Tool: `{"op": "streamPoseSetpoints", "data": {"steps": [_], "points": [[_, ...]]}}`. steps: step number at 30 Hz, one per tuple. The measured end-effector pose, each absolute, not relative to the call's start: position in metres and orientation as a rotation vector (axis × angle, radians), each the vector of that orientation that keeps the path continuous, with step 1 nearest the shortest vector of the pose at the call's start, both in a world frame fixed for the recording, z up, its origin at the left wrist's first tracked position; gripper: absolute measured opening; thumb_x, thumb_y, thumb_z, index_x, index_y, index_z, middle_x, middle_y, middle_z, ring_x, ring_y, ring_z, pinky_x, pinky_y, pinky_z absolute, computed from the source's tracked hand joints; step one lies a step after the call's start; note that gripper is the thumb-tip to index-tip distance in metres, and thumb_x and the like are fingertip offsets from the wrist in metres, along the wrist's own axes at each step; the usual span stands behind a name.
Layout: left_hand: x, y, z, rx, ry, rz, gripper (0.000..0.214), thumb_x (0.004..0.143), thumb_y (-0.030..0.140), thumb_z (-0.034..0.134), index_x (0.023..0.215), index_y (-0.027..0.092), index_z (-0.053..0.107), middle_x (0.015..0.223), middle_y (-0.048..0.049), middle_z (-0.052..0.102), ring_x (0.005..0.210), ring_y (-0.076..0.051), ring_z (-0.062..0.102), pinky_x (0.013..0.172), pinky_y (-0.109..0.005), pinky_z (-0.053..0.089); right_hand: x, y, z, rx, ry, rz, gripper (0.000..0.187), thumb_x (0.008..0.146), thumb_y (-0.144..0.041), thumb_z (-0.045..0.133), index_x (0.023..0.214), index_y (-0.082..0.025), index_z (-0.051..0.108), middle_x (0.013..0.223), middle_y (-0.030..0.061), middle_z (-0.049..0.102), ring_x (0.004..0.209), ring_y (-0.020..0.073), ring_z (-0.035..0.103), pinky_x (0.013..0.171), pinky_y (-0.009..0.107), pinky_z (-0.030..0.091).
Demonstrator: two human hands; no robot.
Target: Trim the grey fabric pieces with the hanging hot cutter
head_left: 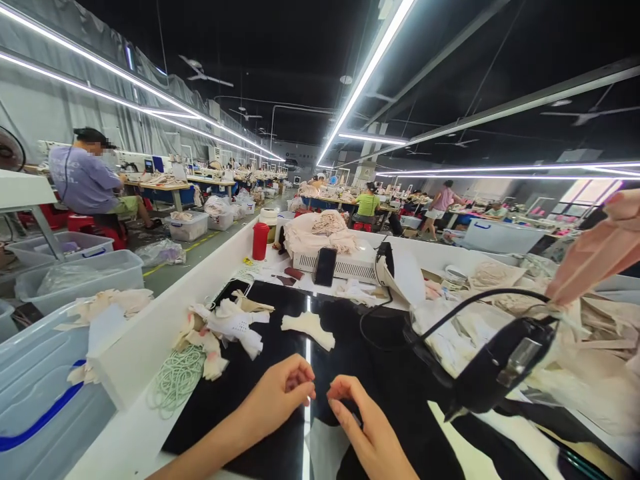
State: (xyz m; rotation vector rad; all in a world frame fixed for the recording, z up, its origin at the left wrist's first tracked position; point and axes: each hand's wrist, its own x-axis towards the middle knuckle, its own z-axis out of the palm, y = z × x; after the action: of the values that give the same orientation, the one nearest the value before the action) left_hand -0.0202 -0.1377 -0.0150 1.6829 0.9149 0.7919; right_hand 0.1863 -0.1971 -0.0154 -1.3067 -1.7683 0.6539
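Observation:
My left hand (280,390) hovers over a glossy black board (280,300), its fingers loosely curled and nothing seen in them. Facing it across a narrow gap is my right hand (363,420), also half curled, with space between thumb and fingers and nothing visible inside. Beyond both hands a cream fabric cutout (309,328) lies flat on the board. To the left are a bunch of white fabric pieces (237,323) and a tangle of pale green cord (179,375). At the right hangs a black corded device (505,367), tied up with pink cloth (600,247).
A phone (325,265) leans on a white vented box (350,257) with fabric stacked on top. A red cup (260,241) stands at back left. Fabric heaps (460,327) lie right. A blue-lidded bin (45,380) stands left. Several people work farther off, one in purple (87,177).

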Motion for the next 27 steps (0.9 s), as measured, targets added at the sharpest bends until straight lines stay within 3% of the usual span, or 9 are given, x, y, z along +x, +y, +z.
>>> {"op": "streamPoseSetpoints", "data": {"steps": [6, 8, 10, 12, 17, 23, 27], "points": [[-0.029, -0.146, -0.012, 1.834, 1.055, 0.744, 0.010, 0.090, 0.029, 0.060, 0.094, 0.022, 0.066, 0.080, 0.0037, 0.064, 0.073, -0.016, 0.057, 0.069, -0.027, 0.042, 0.199, -0.202, -0.024, -1.360, -2.011, 0.420, 0.020, 0.091, -0.036, 0.071, 0.111, -0.032, 0.074, 0.115, 0.0057, 0.076, 0.106, 0.0289, 0.073, 0.092, 0.043, 0.060], [-0.029, -0.148, -0.012, 1.860, 1.075, 0.731, 0.011, 0.091, 0.028, 0.059, 0.095, 0.022, 0.067, 0.081, 0.0034, 0.065, 0.073, -0.016, 0.057, 0.069, -0.028, 0.042, 0.198, -0.205, -0.028, -1.396, -2.101, 0.409, 0.016, 0.088, -0.031, 0.076, 0.104, -0.032, 0.075, 0.118, 0.0053, 0.075, 0.111, 0.0307, 0.071, 0.095, 0.045, 0.058], [-0.030, -0.149, -0.013, 1.875, 1.084, 0.722, 0.011, 0.092, 0.028, 0.058, 0.096, 0.022, 0.067, 0.084, 0.0027, 0.066, 0.074, -0.017, 0.057, 0.070, -0.028, 0.042, 0.196, -0.207, -0.030, -1.412, -2.130, 0.418, 0.004, 0.089, -0.026, 0.074, 0.092, -0.030, 0.073, 0.114, 0.0037, 0.075, 0.111, 0.0294, 0.071, 0.094, 0.043, 0.058], [-0.031, -0.150, -0.014, 1.871, 1.081, 0.714, 0.012, 0.092, 0.029, 0.059, 0.096, 0.022, 0.068, 0.088, 0.0018, 0.067, 0.077, -0.017, 0.059, 0.072, -0.029, 0.042, 0.194, -0.208, -0.030, -1.404, -2.126, 0.423, 0.008, 0.093, -0.024, 0.068, 0.086, -0.028, 0.069, 0.110, 0.0023, 0.075, 0.108, 0.0266, 0.071, 0.093, 0.040, 0.057], [-0.032, -0.154, -0.019, 1.774, 1.033, 0.682, 0.017, 0.087, 0.034, 0.066, 0.098, 0.022, 0.070, 0.096, -0.0008, 0.069, 0.084, -0.019, 0.062, 0.072, -0.028, 0.045, 0.191, -0.207, -0.021, -1.347, -2.004, 0.437, 0.015, 0.102, -0.032, 0.055, 0.092, -0.027, 0.065, 0.093, 0.0008, 0.073, 0.086, 0.0204, 0.071, 0.079, 0.032, 0.057], [-0.021, -0.145, -0.023, 1.563, 0.924, 0.672, 0.026, 0.082, 0.043, 0.063, 0.086, 0.018, 0.062, 0.074, 0.0026, 0.062, 0.068, -0.015, 0.059, 0.064, -0.026, 0.043, 0.187, -0.199, -0.016, -1.385, -1.852, 0.510, 0.013, 0.099, -0.036, 0.057, 0.093, -0.025, 0.062, 0.082, -0.0014, 0.066, 0.074, 0.0172, 0.064, 0.069, 0.026, 0.052], [-0.019, -0.128, -0.022, 1.518, 0.920, 0.714, 0.035, 0.081, 0.053, 0.060, 0.083, 0.019, 0.055, 0.074, 0.0011, 0.064, 0.064, -0.014, 0.057, 0.063, -0.026, 0.042, 0.187, -0.187, -0.017, -1.390, -1.766, 0.600, 0.009, 0.096, -0.033, 0.060, 0.091, -0.024, 0.061, 0.082, -0.0019, 0.061, 0.077, 0.0164, 0.061, 0.071, 0.023, 0.050]]}}
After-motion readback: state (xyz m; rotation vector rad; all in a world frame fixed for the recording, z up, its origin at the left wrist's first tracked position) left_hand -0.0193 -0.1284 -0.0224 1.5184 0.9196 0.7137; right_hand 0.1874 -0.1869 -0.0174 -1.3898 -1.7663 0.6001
